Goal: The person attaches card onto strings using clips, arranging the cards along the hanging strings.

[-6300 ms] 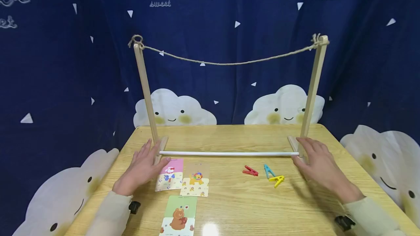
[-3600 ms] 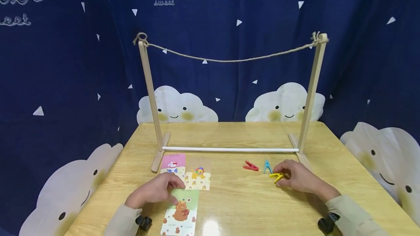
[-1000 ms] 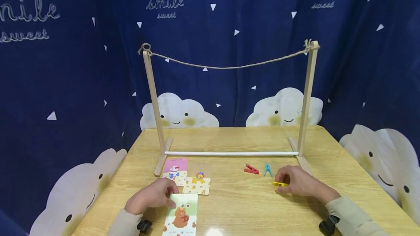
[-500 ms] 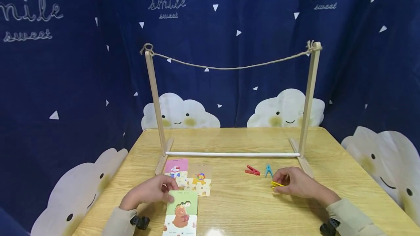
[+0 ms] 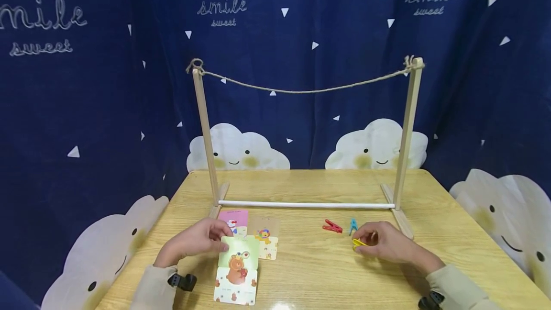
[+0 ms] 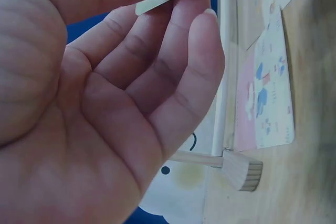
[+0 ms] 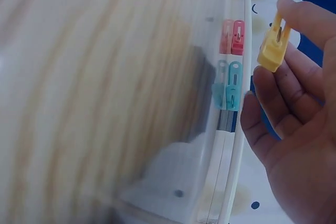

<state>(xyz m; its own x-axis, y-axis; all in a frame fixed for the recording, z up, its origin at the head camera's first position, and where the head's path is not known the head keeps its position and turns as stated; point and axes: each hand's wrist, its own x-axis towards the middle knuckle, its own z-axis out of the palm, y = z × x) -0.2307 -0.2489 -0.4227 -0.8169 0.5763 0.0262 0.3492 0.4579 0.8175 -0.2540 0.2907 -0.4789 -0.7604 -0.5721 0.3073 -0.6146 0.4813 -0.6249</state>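
My left hand (image 5: 197, 243) pinches a green and white bear card (image 5: 237, 271) by its top left corner. The card is tilted up off the table, and only its edge shows in the left wrist view. At the right, my right hand (image 5: 385, 243) pinches a yellow clothespin (image 7: 274, 48) between thumb and fingers, just above the table. A blue clothespin (image 5: 353, 226) and a red clothespin (image 5: 332, 226) lie to the left of that hand. Behind the bear card lie a pink card (image 5: 236, 216), partly covered by my left hand, and a tan lion card (image 5: 266, 238).
A wooden frame stands behind the hands, with a left post (image 5: 204, 128), a right post (image 5: 409, 133) and a white rod (image 5: 305, 204) low between them. A sagging twine (image 5: 297, 92) joins the post tops. A dark blue curtain (image 5: 301, 42) hangs behind the table (image 5: 310, 185).
Both hands came down from the frame's feet to the bear card and yellow clothespin. The left hand has lifted the card off the table; the right has taken the clothespin and shifted slightly left.
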